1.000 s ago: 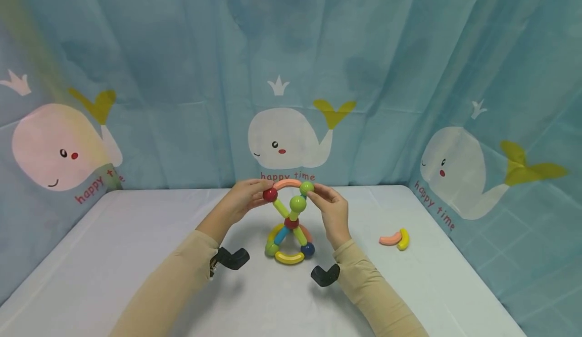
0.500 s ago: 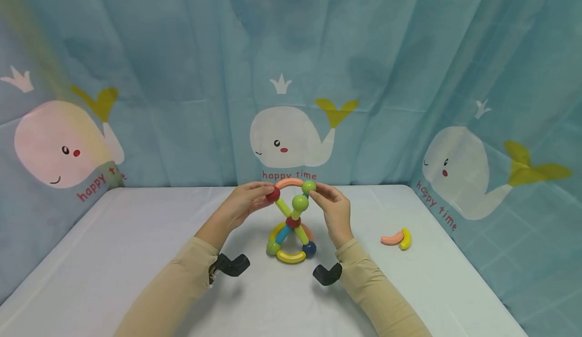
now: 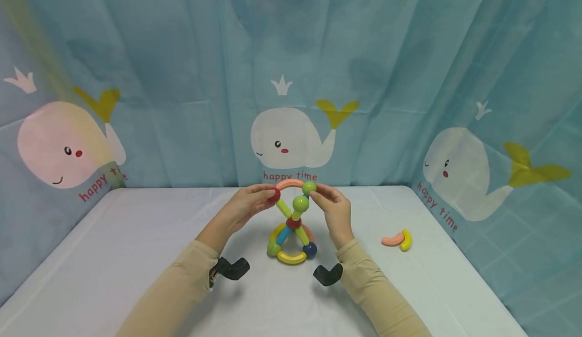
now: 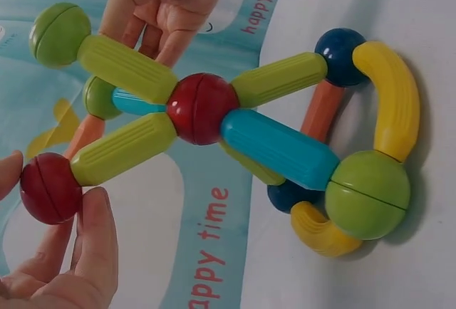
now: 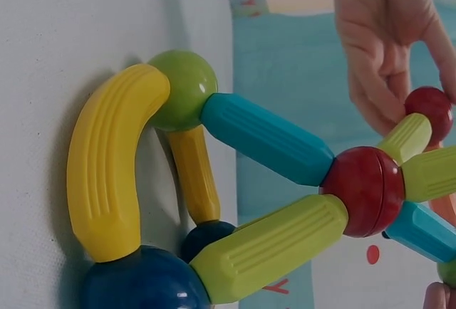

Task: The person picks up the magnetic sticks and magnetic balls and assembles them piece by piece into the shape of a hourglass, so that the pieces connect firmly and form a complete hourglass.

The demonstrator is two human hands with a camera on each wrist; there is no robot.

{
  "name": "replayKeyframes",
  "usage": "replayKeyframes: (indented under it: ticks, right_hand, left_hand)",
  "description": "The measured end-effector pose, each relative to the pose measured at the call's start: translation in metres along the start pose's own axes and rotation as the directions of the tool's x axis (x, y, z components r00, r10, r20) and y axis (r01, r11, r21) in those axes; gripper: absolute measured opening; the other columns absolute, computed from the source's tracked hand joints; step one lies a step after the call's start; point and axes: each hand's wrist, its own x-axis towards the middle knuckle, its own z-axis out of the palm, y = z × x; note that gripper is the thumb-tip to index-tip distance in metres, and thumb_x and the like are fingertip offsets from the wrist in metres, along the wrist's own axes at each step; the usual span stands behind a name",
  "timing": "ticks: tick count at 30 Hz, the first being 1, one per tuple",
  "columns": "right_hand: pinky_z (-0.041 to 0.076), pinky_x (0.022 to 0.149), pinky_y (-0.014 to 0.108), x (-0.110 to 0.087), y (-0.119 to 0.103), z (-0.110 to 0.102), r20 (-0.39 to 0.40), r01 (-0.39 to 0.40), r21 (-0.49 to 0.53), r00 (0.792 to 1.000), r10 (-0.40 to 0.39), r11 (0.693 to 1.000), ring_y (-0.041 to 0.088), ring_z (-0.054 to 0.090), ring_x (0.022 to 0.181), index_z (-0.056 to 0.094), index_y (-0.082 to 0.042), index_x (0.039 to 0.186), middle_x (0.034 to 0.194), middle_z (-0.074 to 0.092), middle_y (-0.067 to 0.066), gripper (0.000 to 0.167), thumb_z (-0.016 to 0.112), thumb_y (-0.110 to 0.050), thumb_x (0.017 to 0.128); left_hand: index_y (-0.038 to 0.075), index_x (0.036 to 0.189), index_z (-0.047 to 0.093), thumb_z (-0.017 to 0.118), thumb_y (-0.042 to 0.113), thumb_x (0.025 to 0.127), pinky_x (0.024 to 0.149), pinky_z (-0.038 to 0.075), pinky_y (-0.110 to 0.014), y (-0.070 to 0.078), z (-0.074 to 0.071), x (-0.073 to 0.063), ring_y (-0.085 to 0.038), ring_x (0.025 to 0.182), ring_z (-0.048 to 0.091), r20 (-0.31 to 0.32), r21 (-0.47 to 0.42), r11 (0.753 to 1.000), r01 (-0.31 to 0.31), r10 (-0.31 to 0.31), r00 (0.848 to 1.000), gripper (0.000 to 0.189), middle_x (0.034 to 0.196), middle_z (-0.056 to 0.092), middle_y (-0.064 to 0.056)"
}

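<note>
In the head view, a toy of coloured balls and sticks stands at the table's middle. My left hand (image 3: 247,206) pinches its upper-left red ball (image 4: 51,189) between thumb and fingers. The right hand (image 3: 336,215) pinches a green ball (image 3: 309,188) at the upper right. A salmon curved stick (image 3: 289,183) arches between these two balls. Another green ball (image 3: 300,204) tops a lime stick leaning forward, in neither hand. All upper sticks meet at a central red ball (image 5: 363,191). Below, blue and lime legs run to a base with a yellow curved stick (image 5: 107,166) and a dark blue ball (image 3: 310,249).
A loose salmon curved stick (image 3: 393,239) and a yellow curved stick (image 3: 406,240) lie together on the white table (image 3: 445,286), right of the toy. A blue whale-print curtain (image 3: 191,99) hangs behind and at the sides. Black wrist mounts (image 3: 233,269) jut from both sleeves.
My left fingertips have shifted from the top of the upper-left red ball to lower across it, covering more of it. The right hand keeps its pinch, and the head view has shifted slightly.
</note>
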Motion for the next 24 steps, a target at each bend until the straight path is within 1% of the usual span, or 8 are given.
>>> replayKeyframes:
  ticks: [4,5,9,12,15,17,20,24]
  right_hand:
    - [0.052,0.102,0.037,0.000,-0.001,0.000,0.005,-0.002,0.008,1.000,0.002,1.000,0.015,0.065,0.109,0.068,-0.007,0.122,0.123,0.069,0.013,0.039,0.076,-0.026,0.089]
    - [0.053,0.101,0.037,0.000,-0.001,-0.001,0.006,-0.001,0.010,1.000,0.001,1.000,0.014,0.065,0.108,0.068,-0.007,0.122,0.123,0.069,0.013,0.039,0.075,-0.026,0.089]
    - [0.054,0.100,0.034,0.000,-0.003,-0.002,0.015,0.001,0.015,1.000,-0.002,1.000,0.013,0.066,0.107,0.067,-0.007,0.123,0.124,0.068,0.013,0.039,0.074,-0.026,0.090]
    - [0.055,0.099,0.031,0.002,-0.004,-0.003,0.030,-0.005,0.028,1.000,0.004,1.000,0.013,0.068,0.105,0.067,-0.005,0.123,0.124,0.067,0.014,0.038,0.074,-0.024,0.091]
    - [0.056,0.096,0.028,0.004,-0.005,-0.002,0.039,-0.015,0.058,0.999,0.013,0.998,0.012,0.070,0.103,0.067,-0.003,0.122,0.123,0.066,0.015,0.036,0.072,-0.023,0.092]
    - [0.056,0.095,0.027,0.006,-0.006,-0.001,0.037,-0.024,0.089,0.999,0.021,0.996,0.012,0.070,0.103,0.067,-0.001,0.121,0.123,0.065,0.016,0.035,0.070,-0.022,0.093]
    - [0.056,0.094,0.027,0.007,-0.008,-0.001,0.029,-0.043,0.122,0.999,0.039,0.992,0.012,0.071,0.102,0.067,0.002,0.119,0.122,0.065,0.016,0.033,0.068,-0.020,0.094]
    - [0.056,0.095,0.026,0.008,-0.011,-0.004,0.032,-0.064,0.113,0.998,0.061,0.991,0.013,0.069,0.104,0.066,0.003,0.121,0.123,0.064,0.017,0.035,0.068,-0.020,0.095]
  left_hand:
    - [0.000,0.135,0.055,0.065,0.023,0.097,0.111,0.044,-0.041,-0.005,0.000,0.000,-0.012,0.105,0.065,0.029,0.006,1.000,-0.016,0.016,0.999,0.046,0.123,0.063,-0.008]
    - [0.001,0.136,0.054,0.066,0.023,0.097,0.113,0.043,-0.043,-0.006,0.000,0.001,-0.017,0.109,0.065,0.042,0.022,1.000,-0.022,0.021,0.999,0.047,0.126,0.062,-0.009]
    - [0.010,0.139,0.055,0.069,0.030,0.093,0.119,0.034,-0.053,-0.018,0.000,0.003,-0.027,0.132,0.052,0.114,0.164,0.985,-0.052,0.033,0.993,0.052,0.139,0.058,-0.009]
    - [0.016,0.135,0.059,0.075,0.033,0.088,0.118,0.029,-0.060,-0.032,0.004,0.005,-0.029,0.137,0.046,0.168,0.243,0.968,-0.064,0.023,0.985,0.052,0.138,0.060,-0.005]
    - [0.015,0.133,0.059,0.076,0.030,0.088,0.117,0.027,-0.062,-0.043,0.012,0.009,-0.027,0.132,0.053,0.201,0.223,0.971,-0.083,0.038,0.979,0.051,0.131,0.065,-0.005]
    - [0.013,0.133,0.058,0.075,0.025,0.089,0.119,0.025,-0.062,-0.047,0.017,0.011,-0.027,0.131,0.054,0.224,0.181,0.979,-0.093,0.051,0.973,0.049,0.131,0.066,-0.006]
    - [0.012,0.136,0.057,0.073,0.019,0.090,0.120,0.024,-0.061,-0.050,0.022,0.015,-0.026,0.131,0.054,0.253,0.122,0.989,-0.090,0.057,0.966,0.050,0.133,0.065,-0.008]
    - [0.012,0.134,0.060,0.073,0.018,0.090,0.120,0.023,-0.062,-0.052,0.025,0.018,-0.024,0.127,0.057,0.264,0.097,0.993,-0.072,0.044,0.964,0.046,0.133,0.065,-0.012]
